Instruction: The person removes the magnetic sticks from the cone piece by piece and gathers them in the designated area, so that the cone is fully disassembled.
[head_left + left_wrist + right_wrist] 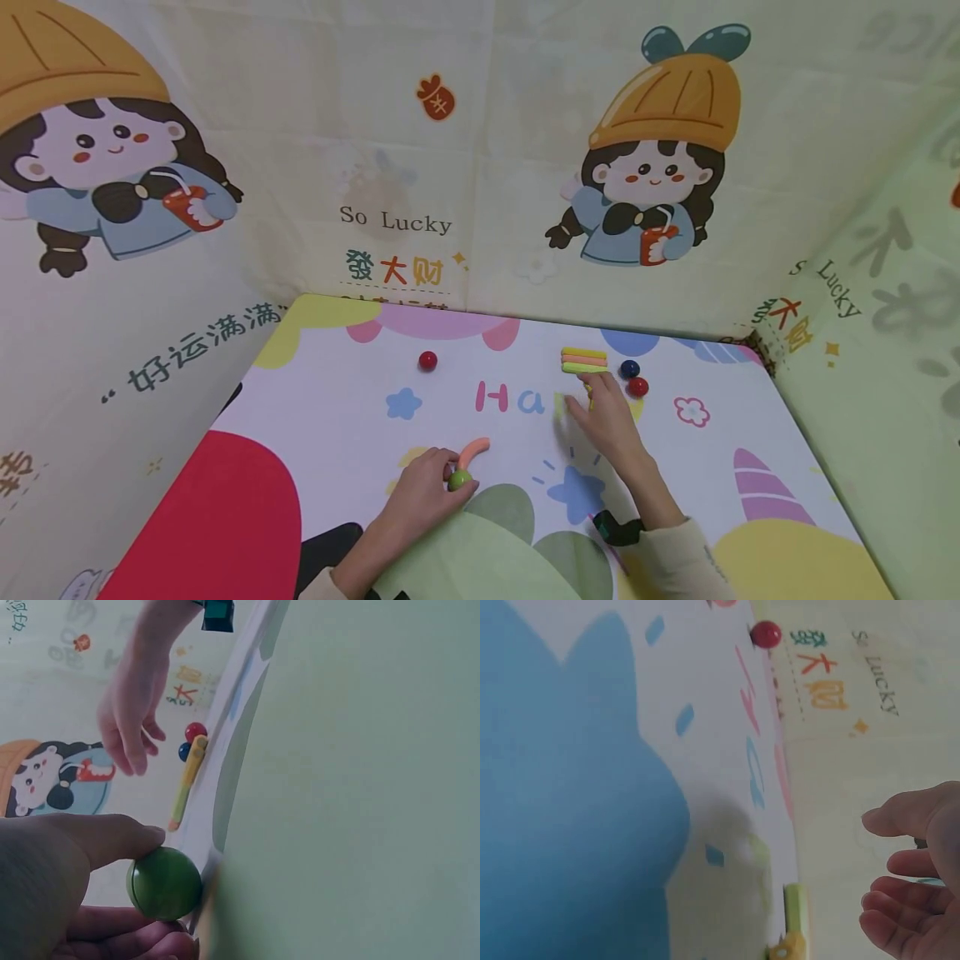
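My left hand (427, 487) pinches a green ball (166, 883) between thumb and fingers, low over the printed tabletop. A curved orange piece (472, 451) lies just beyond the ball, its near end by the left fingertips. My right hand (609, 417) hovers over the table with loosely bent fingers and holds nothing. In the right wrist view, a gap shows between its thumb (881, 820) and fingers. Close beyond it lie side-by-side yellow, orange and green sticks (584, 361).
A dark blue ball (629, 369) and a red ball (638, 387) sit right of the sticks. Another red ball (427, 361) stands at the back left. A cartoon-printed cloth (495, 167) hangs behind the table, with side cloths at left and right.
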Motion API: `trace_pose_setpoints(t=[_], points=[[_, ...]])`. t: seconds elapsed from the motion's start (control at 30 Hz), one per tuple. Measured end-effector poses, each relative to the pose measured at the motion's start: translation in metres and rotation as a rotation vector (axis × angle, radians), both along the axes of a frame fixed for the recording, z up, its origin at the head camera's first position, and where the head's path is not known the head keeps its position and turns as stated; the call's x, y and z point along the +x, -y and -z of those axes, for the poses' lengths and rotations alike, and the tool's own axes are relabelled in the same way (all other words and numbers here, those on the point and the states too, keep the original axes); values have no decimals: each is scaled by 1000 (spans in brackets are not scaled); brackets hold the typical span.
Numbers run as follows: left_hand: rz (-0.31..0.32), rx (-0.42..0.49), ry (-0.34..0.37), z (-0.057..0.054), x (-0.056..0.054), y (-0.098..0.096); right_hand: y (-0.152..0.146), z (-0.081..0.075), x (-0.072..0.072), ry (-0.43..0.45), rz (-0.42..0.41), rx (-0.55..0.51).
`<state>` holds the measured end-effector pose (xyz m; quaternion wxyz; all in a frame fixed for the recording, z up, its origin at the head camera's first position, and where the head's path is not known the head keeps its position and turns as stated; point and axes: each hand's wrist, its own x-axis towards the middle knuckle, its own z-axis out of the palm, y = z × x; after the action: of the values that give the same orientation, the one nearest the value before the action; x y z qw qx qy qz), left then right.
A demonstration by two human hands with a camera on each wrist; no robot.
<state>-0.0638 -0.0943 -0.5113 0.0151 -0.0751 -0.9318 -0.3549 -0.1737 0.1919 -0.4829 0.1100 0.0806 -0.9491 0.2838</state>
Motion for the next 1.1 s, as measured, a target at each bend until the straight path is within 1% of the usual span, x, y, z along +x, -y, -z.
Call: trace_pose_setpoints(t=[0.17,0.27,0.4,0.53,0.63,0.7,0.8,0.9,1.1], points=[[9,-6,19,0,-3,-2,12,4,5,7,-37,3],[17,-6,1,1,-5,-4,18,5,8,22,-66,14],[27,1,-34,2,-7,-6,25,5,12,66,-96,24],[23,-5,-37,3,-11,-9,33,6,16,114,-128,25],[18,-26,-43,2,-14,-11,39,8,19,137,-151,28],[21,-34,-62,2,-15,-13,43,9,22,129,-177,33],[29,-43,-107,3,-19,-15,48,12,27,86,-229,57],[33,-43,-132,4,-21,-16,52,17,30,40,-282,78],[57,1,-137,4,-26,-17,59,23,36,23,-347,123]])
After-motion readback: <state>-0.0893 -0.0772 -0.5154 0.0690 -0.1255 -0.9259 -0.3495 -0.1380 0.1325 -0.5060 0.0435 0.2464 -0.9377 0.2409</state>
